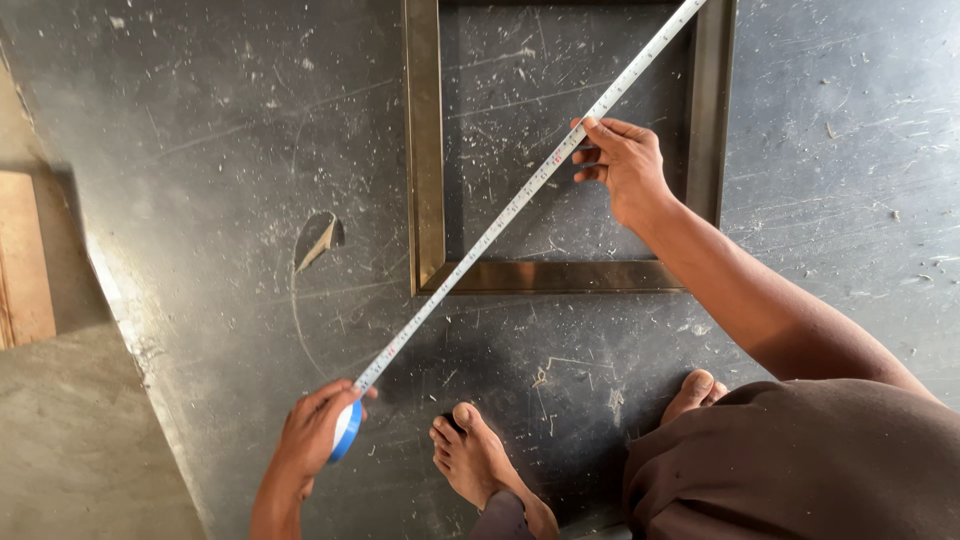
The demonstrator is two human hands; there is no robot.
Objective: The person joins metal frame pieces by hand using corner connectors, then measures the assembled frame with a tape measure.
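A brass-coloured rectangular metal frame (pixel 425 150) lies flat on a dark scratched metal sheet (pixel 200 150). A white tape measure blade (pixel 500 215) runs diagonally across the frame, from its near left corner up to the far right corner. My left hand (pixel 310 430) grips the blue and white tape measure case (pixel 347 430) at the lower end. My right hand (pixel 625 165) pinches the blade over the middle of the frame, fingers closed on it.
My two bare feet (pixel 475 460) stand on the sheet near the frame's front bar. A dent with a torn flap (pixel 318 240) marks the sheet left of the frame. A wooden board (pixel 22 260) lies at the far left on a concrete floor (pixel 70 450).
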